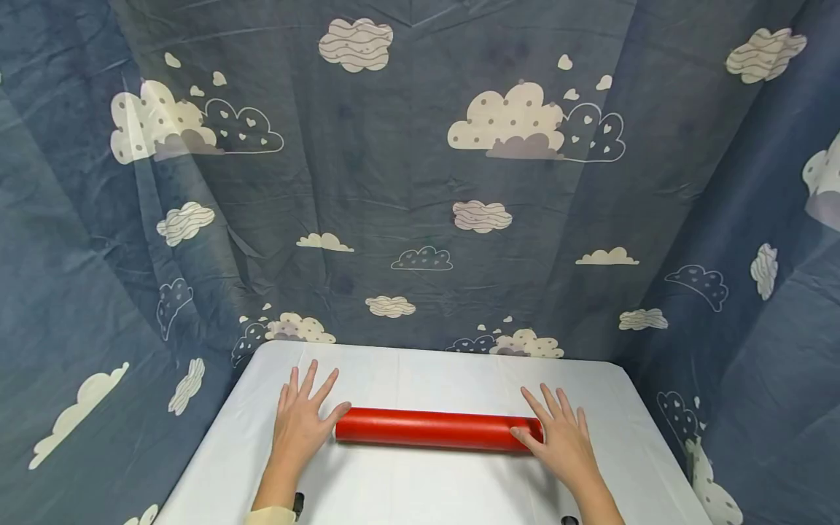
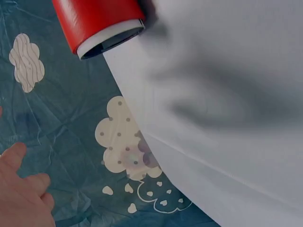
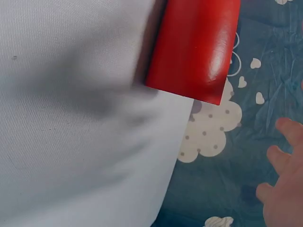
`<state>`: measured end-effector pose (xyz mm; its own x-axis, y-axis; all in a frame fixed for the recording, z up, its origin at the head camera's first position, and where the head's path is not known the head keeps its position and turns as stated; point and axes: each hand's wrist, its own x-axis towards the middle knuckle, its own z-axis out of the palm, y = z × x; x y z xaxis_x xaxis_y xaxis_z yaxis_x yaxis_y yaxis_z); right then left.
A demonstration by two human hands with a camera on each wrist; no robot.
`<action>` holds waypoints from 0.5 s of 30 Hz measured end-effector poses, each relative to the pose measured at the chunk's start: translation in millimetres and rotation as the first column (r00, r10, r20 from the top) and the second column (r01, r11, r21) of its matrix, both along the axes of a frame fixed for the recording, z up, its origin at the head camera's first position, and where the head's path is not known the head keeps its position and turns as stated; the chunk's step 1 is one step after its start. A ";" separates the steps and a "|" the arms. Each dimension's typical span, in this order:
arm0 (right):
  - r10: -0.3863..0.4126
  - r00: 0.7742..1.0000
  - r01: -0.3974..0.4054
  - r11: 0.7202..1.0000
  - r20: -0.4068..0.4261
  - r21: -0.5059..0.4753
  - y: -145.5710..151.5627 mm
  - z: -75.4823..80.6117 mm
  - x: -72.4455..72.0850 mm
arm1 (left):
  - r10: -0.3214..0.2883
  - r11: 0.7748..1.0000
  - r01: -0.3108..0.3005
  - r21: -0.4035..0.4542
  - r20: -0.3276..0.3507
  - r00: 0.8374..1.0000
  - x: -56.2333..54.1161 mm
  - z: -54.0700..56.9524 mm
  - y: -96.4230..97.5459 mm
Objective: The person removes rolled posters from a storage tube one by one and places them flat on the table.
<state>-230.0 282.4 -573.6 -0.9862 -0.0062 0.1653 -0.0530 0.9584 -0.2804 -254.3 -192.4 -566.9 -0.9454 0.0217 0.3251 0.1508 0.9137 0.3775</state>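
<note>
Across the middle of the white table (image 1: 407, 488) lies the red roll (image 1: 426, 429), its long axis running left to right, one end pointing toward the left hand (image 1: 302, 421), the other toward the right hand (image 1: 564, 441). Both hands are spread, gripping nothing, about equally near; whether they touch it I cannot tell

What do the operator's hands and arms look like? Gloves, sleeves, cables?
Left hand and right hand: both bare, no gloves or rings visible. A pale yellow sleeve cuff shows on the left; no sleeve in view on the right. A small black item sits by the left wrist, a dark piece by the right, both too cut off to identify. No cables visible.
</note>
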 end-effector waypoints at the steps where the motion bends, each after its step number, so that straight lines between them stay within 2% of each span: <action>1: 0.003 1.000 -0.003 1.000 -0.008 -0.002 -0.4 -0.5 0.3 | -0.001 1.000 0.001 0.004 0.003 1.000 0.3 -0.4 1.2; 5: 0.023 0.999 -0.024 0.999 -0.043 -0.023 -1.8 -1.5 1.2 | -0.010 1.000 0.010 0.025 0.005 1.000 0.9 -2.1 6.0; 15: 0.049 0.997 -0.054 0.995 -0.059 -0.085 -6.7 -1.0 2.6 | -0.044 0.999 0.044 -0.004 -0.031 0.999 -1.4 -9.5 12.9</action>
